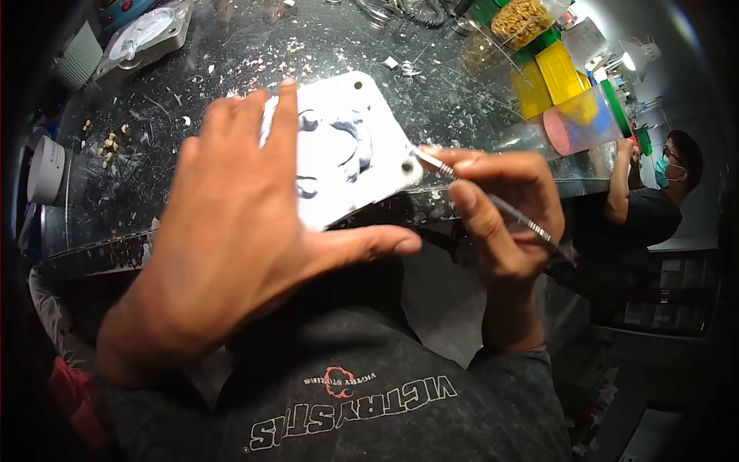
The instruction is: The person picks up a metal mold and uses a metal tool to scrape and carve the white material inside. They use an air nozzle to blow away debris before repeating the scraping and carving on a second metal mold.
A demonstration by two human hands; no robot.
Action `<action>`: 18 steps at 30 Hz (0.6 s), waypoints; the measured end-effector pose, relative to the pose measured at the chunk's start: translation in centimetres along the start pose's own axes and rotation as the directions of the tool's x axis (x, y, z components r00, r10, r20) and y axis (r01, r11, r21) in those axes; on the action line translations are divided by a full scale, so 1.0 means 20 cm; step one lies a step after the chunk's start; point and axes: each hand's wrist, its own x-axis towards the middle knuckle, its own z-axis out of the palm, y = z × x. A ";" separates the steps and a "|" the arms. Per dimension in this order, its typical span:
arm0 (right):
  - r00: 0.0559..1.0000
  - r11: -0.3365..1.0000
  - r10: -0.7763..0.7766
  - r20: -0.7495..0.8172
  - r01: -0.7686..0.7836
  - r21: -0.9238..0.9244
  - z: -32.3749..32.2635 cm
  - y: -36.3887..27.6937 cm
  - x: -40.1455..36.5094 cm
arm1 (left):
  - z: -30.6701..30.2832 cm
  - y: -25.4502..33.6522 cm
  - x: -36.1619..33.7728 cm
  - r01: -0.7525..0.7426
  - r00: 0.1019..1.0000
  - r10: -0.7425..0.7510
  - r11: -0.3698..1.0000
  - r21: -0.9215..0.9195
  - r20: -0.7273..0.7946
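Observation:
A white square plate (pixel 392 165) with raised rounded shapes and holes near its corners lies at the front edge of the dark worktable. Spread over its left part is my left hand (pixel 231 200), fingers extended and thumb stretched to the right along the front edge. My right hand (pixel 508 208) pinches a thin metal tool (pixel 512 212) with ridged grips. The tool's tip meets the plate's right side, just above the lower right hole.
The speckled worktable (pixel 246 46) carries another mold piece (pixel 150 38) at the upper left, a white round object (pixel 46 169) at the left, and a clear container (pixel 581 119) at the right. Yellow trays (pixel 558 73) stand behind. A masked person (pixel 654 185) is at the far right.

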 end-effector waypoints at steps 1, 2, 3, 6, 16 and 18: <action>0.999 0.999 -0.036 -0.024 0.035 -0.035 0.01 0.03 -0.03 | -0.06 -0.02 -0.02 -0.005 1.000 0.005 1.000 0.007 0.003; 0.998 0.996 -0.056 0.009 0.057 -0.068 0.01 0.04 -0.05 | -0.12 -0.06 -0.05 0.018 0.998 -0.012 0.995 -0.095 0.066; 0.996 0.992 -0.074 0.041 0.077 -0.102 0.02 0.05 -0.06 | -0.15 -0.09 -0.08 0.047 0.991 -0.022 0.979 -0.196 0.131; 0.994 0.984 -0.102 0.048 0.108 -0.143 0.02 0.08 -0.04 | -0.11 -0.10 -0.11 0.098 0.995 -0.091 0.965 -0.244 0.039; 0.964 0.947 -0.117 0.239 0.181 -0.265 0.02 0.15 0.20 | 0.09 -0.20 -0.05 0.005 0.999 -0.020 0.933 -0.361 -0.040; 0.955 0.947 -0.150 0.256 0.213 -0.240 0.04 0.17 0.23 | 0.08 -0.22 -0.03 -0.013 1.000 0.005 0.926 -0.377 -0.024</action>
